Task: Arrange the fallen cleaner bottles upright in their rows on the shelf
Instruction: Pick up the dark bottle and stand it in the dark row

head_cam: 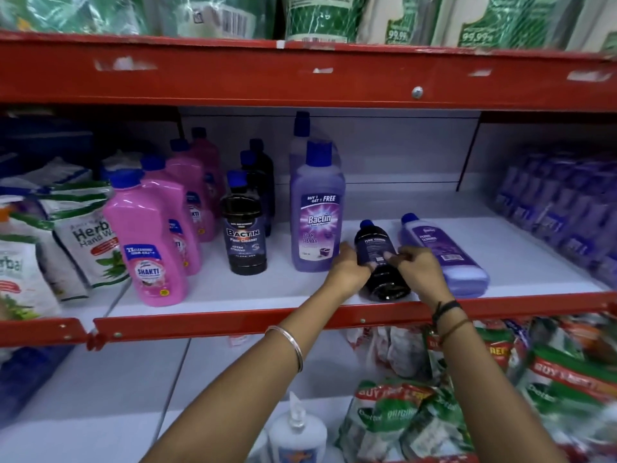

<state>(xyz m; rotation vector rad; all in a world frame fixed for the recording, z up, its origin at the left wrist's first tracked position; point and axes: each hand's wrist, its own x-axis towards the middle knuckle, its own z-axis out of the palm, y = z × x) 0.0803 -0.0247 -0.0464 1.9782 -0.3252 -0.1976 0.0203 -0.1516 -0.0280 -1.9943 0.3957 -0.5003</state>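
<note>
Both hands are closed around the same fallen bottle. The left hand (349,269) grips its left flank and the right hand (419,267) clasps its right flank, fingers curled over the label. That black Bactin floor-cleaner bottle (379,259) lies on its side near the front of the white shelf (233,292), blue cap pointing to the far side, base towards the red front rail (213,324).

Just to its right, a fallen lilac floor-cleaner bottle (440,252) also lies flat, cap away, close beside the right hand. To the left stands a tall upright lilac Bactin bottle (315,208) with another of its kind behind it. Further left is a row of upright black Bactin bottles (245,228), then a row of pink Shakti bottles (147,242).

The step in hand looks like lifting the black bottle to stand it up. The next move likely calls for tipping it onto its base and carrying it left past the tall lilac bottle without knocking it, to join the black row. The fallen lilac bottle remains to be righted.
</note>
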